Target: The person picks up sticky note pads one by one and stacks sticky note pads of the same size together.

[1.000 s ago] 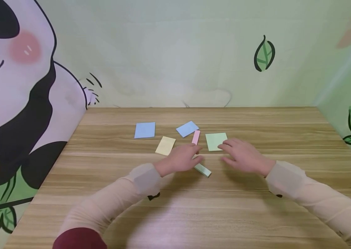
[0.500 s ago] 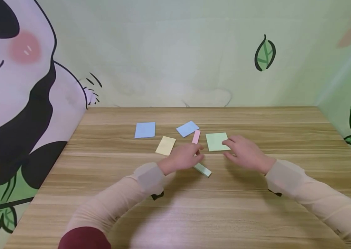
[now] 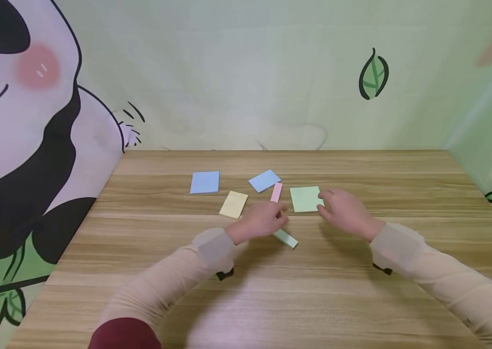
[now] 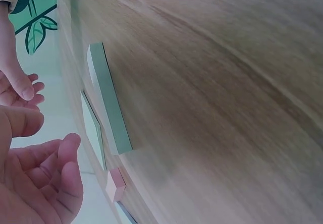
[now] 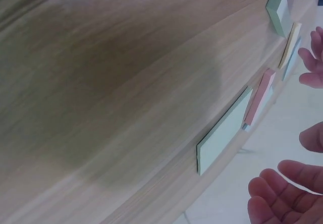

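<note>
My left hand point(image 3: 258, 222) hovers over a narrow green sticky note pad point(image 3: 286, 239), hiding its far end in the head view. Nothing lies between its thumb and loosely bent fingers, as the left wrist view shows. A narrow pink sticky note pad point(image 3: 276, 192) lies just beyond that hand. Over the right edge of a square light green sticky note pad point(image 3: 304, 199) is my right hand point(image 3: 346, 213), fingers relaxed. In the right wrist view this hand point(image 5: 287, 193) is raised off the square green pad point(image 5: 224, 130) and holds nothing.
To the left lie a pale yellow sticky note pad point(image 3: 233, 204) and a square blue one point(image 3: 205, 182). A smaller blue pad point(image 3: 264, 181) sits by the pink one's far end. Behind the wooden table point(image 3: 246, 300) hangs a printed panda backdrop point(image 3: 246, 72).
My right hand has drawn back rightward, uncovering more of the square green pad. The left hand has shifted slightly right. The pads lie as before; the head view has turned a little.
</note>
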`<action>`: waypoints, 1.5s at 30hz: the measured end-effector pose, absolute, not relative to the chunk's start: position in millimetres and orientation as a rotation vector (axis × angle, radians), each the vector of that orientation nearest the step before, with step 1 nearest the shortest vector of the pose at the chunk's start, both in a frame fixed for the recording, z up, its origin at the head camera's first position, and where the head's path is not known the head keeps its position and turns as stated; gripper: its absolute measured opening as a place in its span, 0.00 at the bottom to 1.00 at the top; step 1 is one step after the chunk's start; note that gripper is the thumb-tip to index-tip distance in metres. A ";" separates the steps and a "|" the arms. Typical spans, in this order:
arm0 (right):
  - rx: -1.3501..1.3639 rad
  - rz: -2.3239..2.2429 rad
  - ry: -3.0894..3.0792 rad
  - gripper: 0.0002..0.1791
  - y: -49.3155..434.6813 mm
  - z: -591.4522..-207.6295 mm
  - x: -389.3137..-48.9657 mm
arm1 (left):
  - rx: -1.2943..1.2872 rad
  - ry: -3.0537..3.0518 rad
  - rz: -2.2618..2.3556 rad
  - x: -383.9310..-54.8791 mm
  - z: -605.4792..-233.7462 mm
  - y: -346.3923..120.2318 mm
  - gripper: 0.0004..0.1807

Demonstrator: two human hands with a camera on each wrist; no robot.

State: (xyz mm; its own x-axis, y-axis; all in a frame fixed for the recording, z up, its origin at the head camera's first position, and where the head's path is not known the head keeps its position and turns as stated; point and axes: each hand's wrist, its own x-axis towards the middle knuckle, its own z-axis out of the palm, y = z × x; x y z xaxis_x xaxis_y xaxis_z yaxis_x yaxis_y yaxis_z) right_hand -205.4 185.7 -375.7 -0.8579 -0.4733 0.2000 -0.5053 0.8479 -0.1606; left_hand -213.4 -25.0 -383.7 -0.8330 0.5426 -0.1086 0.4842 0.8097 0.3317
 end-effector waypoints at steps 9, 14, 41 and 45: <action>0.669 0.408 -2.913 0.17 187.0 -380.8 -211.3 | 0.752 2.766 0.442 -214.8 -382.8 -21.4 0.19; 0.615 0.517 -2.982 0.18 188.4 -381.9 -215.2 | 0.719 2.727 0.504 -218.2 -383.6 -20.9 0.19; 0.456 0.664 -3.129 0.18 188.4 -383.2 -224.4 | 0.692 2.632 0.749 -231.6 -385.4 -8.4 0.16; 0.442 0.667 -3.142 0.17 189.7 -384.2 -225.6 | 0.685 2.651 0.742 -232.8 -388.1 -5.9 0.17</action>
